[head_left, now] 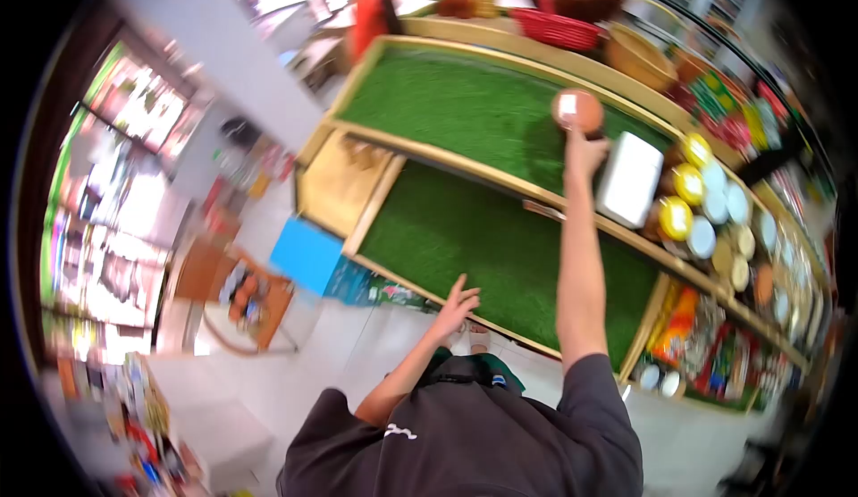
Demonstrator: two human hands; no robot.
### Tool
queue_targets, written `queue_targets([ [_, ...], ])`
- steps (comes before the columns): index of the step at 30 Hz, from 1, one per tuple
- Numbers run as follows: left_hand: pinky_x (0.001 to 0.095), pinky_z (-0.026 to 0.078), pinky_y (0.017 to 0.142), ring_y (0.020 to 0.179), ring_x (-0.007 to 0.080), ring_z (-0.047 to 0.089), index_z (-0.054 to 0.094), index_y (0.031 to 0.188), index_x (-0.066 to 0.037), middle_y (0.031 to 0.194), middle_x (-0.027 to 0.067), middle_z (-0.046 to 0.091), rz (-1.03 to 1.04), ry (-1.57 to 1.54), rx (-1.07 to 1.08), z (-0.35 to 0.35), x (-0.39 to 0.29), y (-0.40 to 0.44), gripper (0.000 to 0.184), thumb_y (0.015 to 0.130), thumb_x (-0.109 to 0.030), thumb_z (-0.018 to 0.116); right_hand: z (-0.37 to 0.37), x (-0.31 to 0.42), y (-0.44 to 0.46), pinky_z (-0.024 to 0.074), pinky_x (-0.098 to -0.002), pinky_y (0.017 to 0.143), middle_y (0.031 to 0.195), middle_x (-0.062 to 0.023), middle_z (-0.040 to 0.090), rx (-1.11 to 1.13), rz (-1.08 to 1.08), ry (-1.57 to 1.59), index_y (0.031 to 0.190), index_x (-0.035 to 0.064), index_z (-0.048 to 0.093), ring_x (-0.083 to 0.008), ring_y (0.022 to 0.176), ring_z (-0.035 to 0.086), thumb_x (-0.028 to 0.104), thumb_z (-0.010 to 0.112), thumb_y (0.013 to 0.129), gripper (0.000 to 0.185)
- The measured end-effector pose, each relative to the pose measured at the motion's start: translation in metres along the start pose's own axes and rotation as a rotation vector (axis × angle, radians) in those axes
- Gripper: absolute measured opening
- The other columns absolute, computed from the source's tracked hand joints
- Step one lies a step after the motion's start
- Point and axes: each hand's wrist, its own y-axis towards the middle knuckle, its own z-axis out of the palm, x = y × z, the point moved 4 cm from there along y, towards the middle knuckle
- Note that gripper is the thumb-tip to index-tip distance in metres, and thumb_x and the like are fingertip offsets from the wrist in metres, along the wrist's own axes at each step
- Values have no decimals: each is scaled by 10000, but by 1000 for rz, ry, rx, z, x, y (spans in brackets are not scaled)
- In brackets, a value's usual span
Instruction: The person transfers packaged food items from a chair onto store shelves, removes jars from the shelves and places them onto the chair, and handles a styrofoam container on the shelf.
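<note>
My right hand [585, 153] reaches far out over the upper green shelf and grips a round brown container [586, 106] by its near side. A white label shows on top of the container; its lower part is hidden from above. To the right of this hand lies a white rectangular box or tray [630, 181]. My left hand [458, 305] hovers by the front edge of the lower green shelf [465, 238], fingers spread and holding nothing.
Jars with yellow lids [687, 184] and several pale-lidded jars [714, 205] crowd the upper shelf [429, 95] on the right. Behind it stand a red basket [559, 29] and a tan basket [639, 57]. A wooden chair [268, 305] holding items stands at the left.
</note>
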Motion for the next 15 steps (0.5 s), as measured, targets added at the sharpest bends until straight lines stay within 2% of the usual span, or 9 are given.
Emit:
queue_targets([
  [1, 338, 450, 907, 1122, 250, 531, 52, 1475, -138, 1380, 141, 419, 24, 27, 5, 5, -2, -4, 716, 938, -263, 509, -1, 4, -2, 389, -424, 977, 1223, -300, 458, 36, -28, 48, 1212, -142, 359, -373, 1136, 488, 514, 827, 567, 1032],
  [2, 312, 459, 825, 1011, 195, 551, 66, 1479, -124, 1341, 145, 458, 87, 3, -30, 4, 7, -4, 741, 911, -227, 530, 0, 5, -2, 399, -411, 968, 1217, -292, 465, 54, -32, 27, 1202, -139, 369, -359, 1121, 500, 502, 840, 554, 1026],
  [5, 315, 462, 829, 1010, 197, 546, 65, 1479, -124, 1342, 149, 457, 41, 14, -62, 0, 13, -15, 742, 911, -237, 529, 0, 5, -7, 403, -403, 968, 1207, -279, 472, -4, -79, -42, 1211, -122, 376, -350, 1117, 506, 514, 848, 536, 1040],
  [7, 317, 467, 830, 1014, 202, 543, 119, 1472, -112, 1350, 151, 449, 18, -31, -135, -3, 13, -21, 709, 911, -253, 529, -1, 5, -15, 393, -404, 985, 1221, -275, 460, -23, -135, -80, 1247, -96, 348, -351, 1123, 503, 503, 858, 525, 1068],
  [9, 324, 473, 835, 1019, 221, 545, 194, 1457, -113, 1359, 132, 446, -2, 71, -69, -5, 8, -27, 661, 912, -283, 527, 1, 4, -18, 415, -387, 963, 1228, -262, 457, 4, -210, -82, 1245, -99, 340, -344, 1091, 516, 487, 854, 549, 1045],
  [11, 360, 462, 874, 1034, 250, 540, 287, 1424, -135, 1333, 101, 480, 73, 130, -134, -9, 7, -33, 601, 910, -337, 524, 19, -23, 1, 484, -425, 864, 1211, -216, 472, 158, -35, 216, 1242, -54, 363, -319, 1037, 538, 425, 858, 572, 961],
  [13, 366, 456, 882, 1053, 236, 535, 334, 1400, -137, 1312, 99, 499, 186, 211, -197, -17, -1, -38, 569, 906, -338, 533, 10, 17, -41, 527, -454, 735, 1189, -178, 477, 433, 290, 439, 1247, 2, 370, -303, 994, 549, 340, 859, 588, 887],
  [15, 365, 453, 884, 1044, 217, 547, 372, 1379, -145, 1292, 90, 518, 177, 200, -273, -27, -9, -43, 541, 902, -336, 541, 19, 22, -63, 533, -478, 676, 1176, -171, 476, 450, 321, 494, 1253, 41, 364, -317, 972, 556, 283, 851, 595, 854],
])
